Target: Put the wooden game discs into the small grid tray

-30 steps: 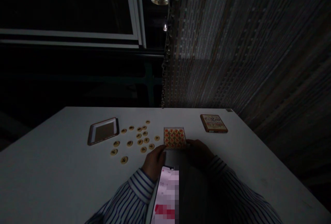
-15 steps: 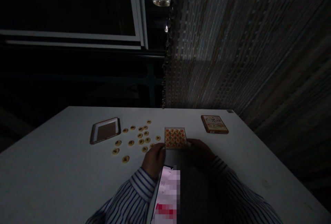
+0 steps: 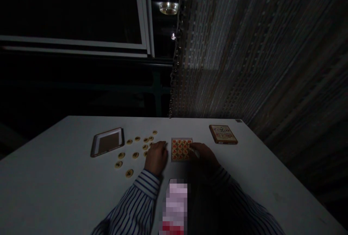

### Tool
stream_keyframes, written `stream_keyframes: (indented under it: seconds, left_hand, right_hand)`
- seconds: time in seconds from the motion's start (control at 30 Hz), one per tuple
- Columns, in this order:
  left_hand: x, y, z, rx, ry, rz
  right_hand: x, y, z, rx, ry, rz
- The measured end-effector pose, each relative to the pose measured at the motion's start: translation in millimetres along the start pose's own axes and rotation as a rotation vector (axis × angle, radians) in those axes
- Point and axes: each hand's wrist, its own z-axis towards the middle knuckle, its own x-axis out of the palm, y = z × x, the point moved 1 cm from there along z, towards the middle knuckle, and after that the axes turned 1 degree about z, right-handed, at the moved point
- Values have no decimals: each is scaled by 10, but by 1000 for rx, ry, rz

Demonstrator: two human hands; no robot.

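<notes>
Blue-striped sleeves (image 3: 141, 198) end in the two hands: the left hand (image 3: 155, 157) lies palm down, fingers loosely bent over the right end of the loose discs (image 3: 135, 154), and I cannot tell whether it has pinched one. The right hand (image 3: 205, 154), deep in shadow, touches the right edge of the small square case (image 3: 181, 149) of red-marked discs, its grip too dark to read. That case sits flat between the hands, about equally near to both, while farther out on the white worktop (image 3: 54, 177) a shallow tray (image 3: 107, 142) lies left and a printed box (image 3: 223, 134) right.
</notes>
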Motion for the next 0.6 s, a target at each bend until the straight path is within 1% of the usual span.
stream_keyframes:
  seconds: [0.07,0.17,0.3,0.43,0.5,0.6]
  left_hand:
    - [44,36,-24,7,11,20]
    - [72,75,-53,-7,28,35]
    - [84,86,-49,-9,32,58]
    - [126,100,-37,-11,44,72]
    - [149,113,-36,-9,40,77]
    - [170,127,-39,-8,17,86]
  right_hand:
    - [58,-3,-7,6,-1,5]
    - [124,-50,-54,24,-62,30]
    - [156,-130,-115,24,-136,59]
    - [173,-178,-139,2,-170,49]
    - [187,-174,-144,-18,-180,29]
    - [201,-138,-152,-60,-232,-13]
